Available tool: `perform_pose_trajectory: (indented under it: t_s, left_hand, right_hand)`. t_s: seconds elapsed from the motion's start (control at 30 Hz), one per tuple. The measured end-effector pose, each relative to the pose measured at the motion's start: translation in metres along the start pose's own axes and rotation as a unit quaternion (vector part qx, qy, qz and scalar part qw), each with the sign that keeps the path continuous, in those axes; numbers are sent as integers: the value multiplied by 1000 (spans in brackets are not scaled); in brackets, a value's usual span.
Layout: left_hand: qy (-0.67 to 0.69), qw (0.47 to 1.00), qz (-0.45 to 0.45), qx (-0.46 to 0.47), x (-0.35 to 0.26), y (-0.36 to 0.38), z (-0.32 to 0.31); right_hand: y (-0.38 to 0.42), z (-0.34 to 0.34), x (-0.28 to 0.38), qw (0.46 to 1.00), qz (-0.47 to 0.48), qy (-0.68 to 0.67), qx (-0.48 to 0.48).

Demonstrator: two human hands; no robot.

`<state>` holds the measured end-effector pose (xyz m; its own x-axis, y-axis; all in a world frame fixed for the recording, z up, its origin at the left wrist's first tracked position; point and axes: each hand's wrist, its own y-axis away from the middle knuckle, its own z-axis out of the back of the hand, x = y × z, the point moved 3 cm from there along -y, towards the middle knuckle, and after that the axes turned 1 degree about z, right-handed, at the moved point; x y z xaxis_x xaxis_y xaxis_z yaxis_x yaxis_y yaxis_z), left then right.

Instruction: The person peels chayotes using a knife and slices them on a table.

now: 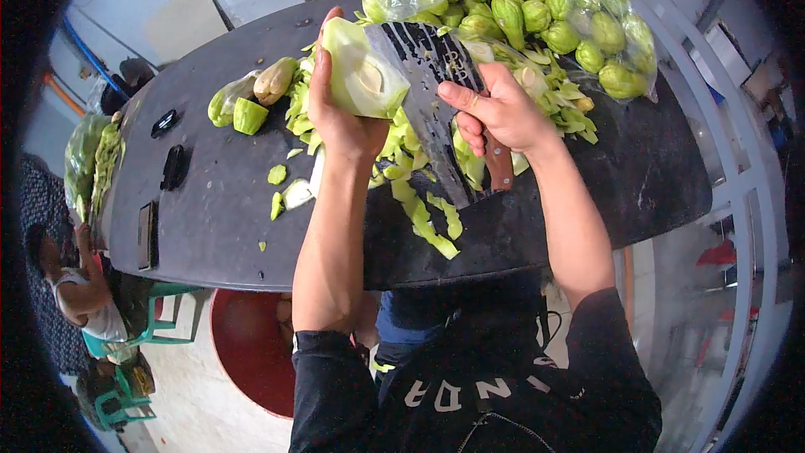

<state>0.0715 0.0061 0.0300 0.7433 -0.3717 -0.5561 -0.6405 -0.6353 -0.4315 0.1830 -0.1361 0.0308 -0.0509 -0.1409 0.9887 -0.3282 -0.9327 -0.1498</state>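
In my left hand I hold a peeled, cut chayote, its pale flat face and seed showing. My right hand grips a wide cleaver near its wooden handle, with the thumb lying along the dark, worn blade. The blade's edge is close against the chayote; whether it touches is hard to tell. Below both hands, green peelings are spread over the black table. Some peel strips lie nearer the table's front edge.
A clear plastic bag of whole chayotes sits at the back right. Several chayote pieces lie left of my hands. Dark small objects and a phone-like thing rest at the left. Below is a red tub; another person sits far left.
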Motion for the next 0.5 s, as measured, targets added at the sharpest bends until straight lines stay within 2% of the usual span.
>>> perform_pose_trajectory:
  t_s: [0.37,0.43,0.5]
  left_hand:
    - [-8,1000,7,6,14,6,-9]
    - [-32,999,43,5,17,9,-9]
    - [-37,998,43,-7,20,11,-11]
  right_hand:
    - [-1,-6,-5,1000,-1,-12,9]
    - [-2,-6,-7,1000,3,-7,-7]
    - [-2,-6,-5,1000,16,-18,-10]
